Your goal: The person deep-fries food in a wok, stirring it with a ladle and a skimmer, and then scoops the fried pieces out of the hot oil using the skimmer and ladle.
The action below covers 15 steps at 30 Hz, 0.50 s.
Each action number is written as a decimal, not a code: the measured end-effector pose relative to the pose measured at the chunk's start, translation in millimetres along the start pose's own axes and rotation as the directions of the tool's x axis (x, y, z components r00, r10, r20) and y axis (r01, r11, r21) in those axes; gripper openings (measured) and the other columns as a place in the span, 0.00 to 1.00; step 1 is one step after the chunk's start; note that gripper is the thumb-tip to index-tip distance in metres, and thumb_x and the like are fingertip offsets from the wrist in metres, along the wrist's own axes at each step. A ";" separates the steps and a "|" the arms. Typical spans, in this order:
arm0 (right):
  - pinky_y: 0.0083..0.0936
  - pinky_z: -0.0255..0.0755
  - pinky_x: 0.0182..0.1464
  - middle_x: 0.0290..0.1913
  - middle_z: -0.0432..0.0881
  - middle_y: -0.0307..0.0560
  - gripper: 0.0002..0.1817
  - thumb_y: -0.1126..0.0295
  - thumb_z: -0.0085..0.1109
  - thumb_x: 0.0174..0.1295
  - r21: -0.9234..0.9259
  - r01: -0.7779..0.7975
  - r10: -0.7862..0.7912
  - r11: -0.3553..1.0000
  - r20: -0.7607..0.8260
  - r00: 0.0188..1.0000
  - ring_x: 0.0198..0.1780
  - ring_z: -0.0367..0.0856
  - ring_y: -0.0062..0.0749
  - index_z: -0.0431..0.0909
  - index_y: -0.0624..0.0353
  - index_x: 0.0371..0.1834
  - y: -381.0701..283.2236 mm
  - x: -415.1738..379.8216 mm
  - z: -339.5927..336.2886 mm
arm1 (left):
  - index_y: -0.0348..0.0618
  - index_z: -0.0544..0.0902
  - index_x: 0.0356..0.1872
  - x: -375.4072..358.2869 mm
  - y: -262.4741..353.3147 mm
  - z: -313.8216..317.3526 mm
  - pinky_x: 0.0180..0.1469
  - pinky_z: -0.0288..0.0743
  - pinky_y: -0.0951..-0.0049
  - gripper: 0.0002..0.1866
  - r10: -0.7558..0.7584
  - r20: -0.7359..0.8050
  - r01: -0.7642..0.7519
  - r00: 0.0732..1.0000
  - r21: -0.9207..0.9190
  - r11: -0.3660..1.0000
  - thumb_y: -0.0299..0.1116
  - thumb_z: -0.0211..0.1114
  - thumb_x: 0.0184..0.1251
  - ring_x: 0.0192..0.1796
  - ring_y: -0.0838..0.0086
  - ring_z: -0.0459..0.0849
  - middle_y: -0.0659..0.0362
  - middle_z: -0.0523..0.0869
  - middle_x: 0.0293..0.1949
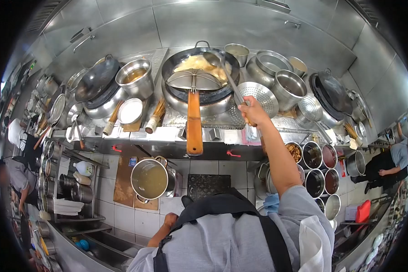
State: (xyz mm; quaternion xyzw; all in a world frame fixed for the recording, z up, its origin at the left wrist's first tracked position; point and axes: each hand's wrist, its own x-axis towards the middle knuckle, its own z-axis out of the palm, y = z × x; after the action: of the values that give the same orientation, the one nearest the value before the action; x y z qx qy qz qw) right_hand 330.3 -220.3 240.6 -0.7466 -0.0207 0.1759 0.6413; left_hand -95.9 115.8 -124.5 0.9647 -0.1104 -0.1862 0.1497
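My right hand (253, 111) is stretched forward and grips the long handle of a ladle (225, 72), whose bowl reaches into the black wok (177, 61) on the middle burner. Pale yellow food (199, 64) lies in the wok. A flat metal skimmer (192, 80) rests across the wok's near rim, and its orange wooden handle (194, 124) points toward me. My left hand (170, 221) hangs low beside my apron, near the tiled floor. It touches nothing that I can see, and its fingers are too small to read.
A perforated colander (259, 94) sits right of the wok, with steel pots (289, 88) behind it. A second wok (97, 79) and a pot (136, 77) stand left. Seasoning tubs (319, 158) line the right, a broth pot (149, 179) sits below. A co-worker (387, 165) stands at the right.
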 end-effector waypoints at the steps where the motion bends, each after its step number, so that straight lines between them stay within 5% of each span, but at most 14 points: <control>1: 0.22 0.54 0.13 0.21 0.71 0.39 0.27 0.68 0.59 0.63 -0.053 0.039 -0.041 0.998 -0.034 0.999 0.13 0.66 0.22 0.61 0.56 0.63 -3.0 8.6 -0.8 | 0.45 0.85 0.30 4.2 -2.7 -7.6 0.33 0.80 0.60 0.09 -0.060 -0.004 0.059 0.998 -0.079 0.995 0.35 0.58 0.57 0.33 0.61 0.86 0.52 0.86 0.29; 3: 0.23 0.55 0.13 0.22 0.72 0.39 0.25 0.68 0.58 0.63 -0.166 0.104 -0.121 0.981 -0.092 0.988 0.14 0.67 0.22 0.62 0.56 0.62 -3.6 28.7 -6.0 | 0.44 0.83 0.30 6.3 -5.4 -24.0 0.27 0.78 0.62 0.08 -0.334 0.066 0.315 0.940 -0.539 0.781 0.34 0.58 0.58 0.29 0.64 0.84 0.52 0.83 0.27; 6: 0.25 0.55 0.14 0.22 0.72 0.39 0.25 0.67 0.58 0.63 -0.119 0.081 -0.093 0.990 -0.098 0.991 0.15 0.67 0.23 0.62 0.57 0.60 -20.0 59.4 -6.8 | 0.42 0.80 0.28 12.8 1.9 -40.8 0.18 0.74 0.66 0.06 -0.622 0.290 0.450 0.727 -0.886 0.113 0.30 0.56 0.60 0.23 0.69 0.82 0.54 0.80 0.23; 8: 0.23 0.58 0.15 0.21 0.72 0.40 0.16 0.67 0.58 0.64 0.010 0.094 -0.093 0.995 -0.116 0.989 0.16 0.67 0.23 0.66 0.57 0.50 -11.6 83.4 3.0 | 0.42 0.79 0.27 7.2 12.1 -49.1 0.19 0.73 0.67 0.06 -0.636 0.231 0.454 0.737 -0.866 0.211 0.28 0.54 0.59 0.23 0.68 0.80 0.55 0.79 0.23; 10: 0.23 0.59 0.16 0.21 0.72 0.39 0.10 0.67 0.57 0.65 0.443 -0.099 0.081 0.891 0.059 0.995 0.16 0.68 0.24 0.67 0.56 0.42 -5.1 97.7 17.5 | 0.42 0.81 0.27 1.2 12.3 -38.2 0.22 0.75 0.64 0.07 -0.615 0.169 0.460 0.770 -0.815 0.352 0.30 0.55 0.59 0.24 0.64 0.81 0.54 0.81 0.25; 11: 0.22 0.59 0.16 0.21 0.73 0.39 0.08 0.67 0.57 0.65 0.617 -0.210 0.133 0.759 0.169 0.977 0.16 0.68 0.24 0.68 0.55 0.38 -3.2 105.1 24.2 | 0.43 0.82 0.27 -3.5 9.9 -22.4 0.25 0.76 0.60 0.09 -0.535 0.085 0.429 0.841 -0.708 0.561 0.33 0.56 0.58 0.26 0.60 0.82 0.52 0.83 0.27; 12: 0.21 0.60 0.17 0.21 0.72 0.38 0.09 0.68 0.55 0.66 0.747 -0.273 0.054 0.606 0.303 0.951 0.16 0.68 0.23 0.67 0.56 0.30 1.4 113.2 30.2 | 0.43 0.84 0.26 -7.1 16.3 -13.8 0.29 0.78 0.57 0.10 -0.350 -0.046 0.308 0.936 -0.382 0.872 0.36 0.56 0.58 0.28 0.56 0.84 0.51 0.85 0.29; 13: 0.21 0.60 0.18 0.20 0.72 0.38 0.10 0.68 0.55 0.66 0.805 -0.346 0.008 0.482 0.391 0.921 0.16 0.68 0.23 0.68 0.57 0.29 0.9 121.5 38.5 | 0.44 0.85 0.26 -15.7 19.9 0.8 0.32 0.79 0.53 0.12 -0.200 -0.096 0.196 0.975 -0.055 0.979 0.38 0.57 0.58 0.30 0.52 0.85 0.49 0.87 0.31; 15: 0.20 0.61 0.19 0.20 0.72 0.38 0.11 0.68 0.54 0.66 0.844 -0.494 -0.117 0.208 0.523 0.844 0.17 0.68 0.24 0.69 0.58 0.26 -2.8 134.4 50.0 | 0.46 0.87 0.26 -24.6 19.6 16.6 0.42 0.79 0.53 0.16 -0.252 -0.016 0.248 0.967 -0.139 0.959 0.45 0.57 0.55 0.39 0.52 0.86 0.48 0.87 0.35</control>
State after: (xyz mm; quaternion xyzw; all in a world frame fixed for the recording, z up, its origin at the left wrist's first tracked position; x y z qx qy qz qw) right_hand 442.4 -137.8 205.8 -0.1138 0.0296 0.4097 0.9046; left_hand -127.8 100.0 -124.7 0.9615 0.0279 -0.1945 0.1922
